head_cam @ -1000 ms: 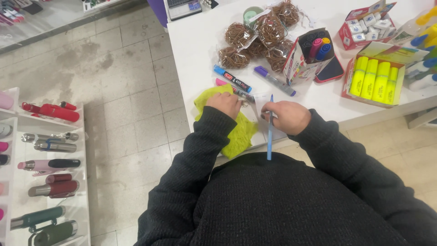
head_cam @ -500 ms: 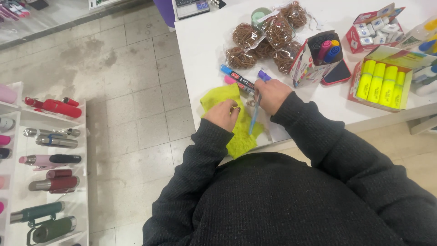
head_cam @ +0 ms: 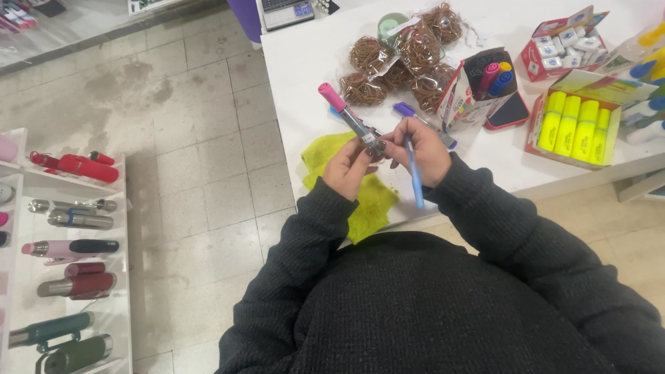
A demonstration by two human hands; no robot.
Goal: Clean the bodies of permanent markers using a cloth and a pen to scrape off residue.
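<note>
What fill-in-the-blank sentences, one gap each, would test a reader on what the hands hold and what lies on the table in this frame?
1. The marker held between the left hand and the right hand has a ____ cap.
2. The right hand also holds a thin ____ pen.
3. Under the hands, a ____ cloth hangs over the table edge.
4. The open box holds ____ highlighters.

Missing words: pink; blue; yellow-green; yellow
</note>
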